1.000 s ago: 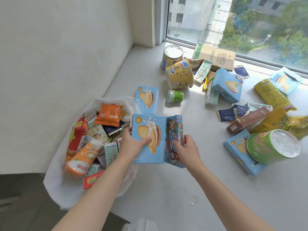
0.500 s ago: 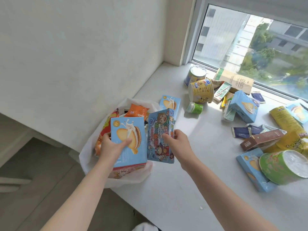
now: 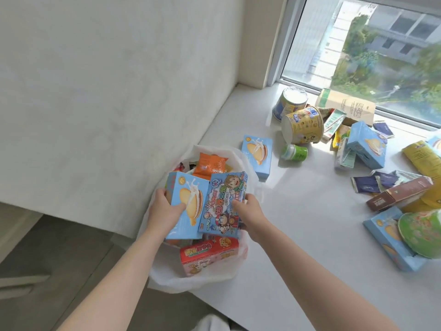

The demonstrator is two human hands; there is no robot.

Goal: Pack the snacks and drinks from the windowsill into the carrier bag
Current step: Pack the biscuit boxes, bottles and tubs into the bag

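The white carrier bag (image 3: 167, 280) hangs open at the left edge of the windowsill (image 3: 298, 247), with several snacks inside, among them an orange packet (image 3: 211, 164) and a red box (image 3: 210, 256). My left hand (image 3: 164, 212) grips a light-blue biscuit box (image 3: 188, 204) over the bag's mouth. Beside it, my right hand (image 3: 248, 212) holds a blue cartoon box (image 3: 224, 201), also over the bag. Both boxes are tilted and touch each other.
Several items lie on the sill: another blue biscuit box (image 3: 257, 154), a small green bottle (image 3: 294, 152), a yellow tub (image 3: 303, 125), a blue-and-white tub (image 3: 290, 102), a brown box (image 3: 398, 193), a green bowl (image 3: 422, 232), sachets and packets. A wall (image 3: 107, 80) stands left, the window behind.
Both hands carried the two boxes leftward off the sill and now hold them above the open bag. The view has shifted left with them.
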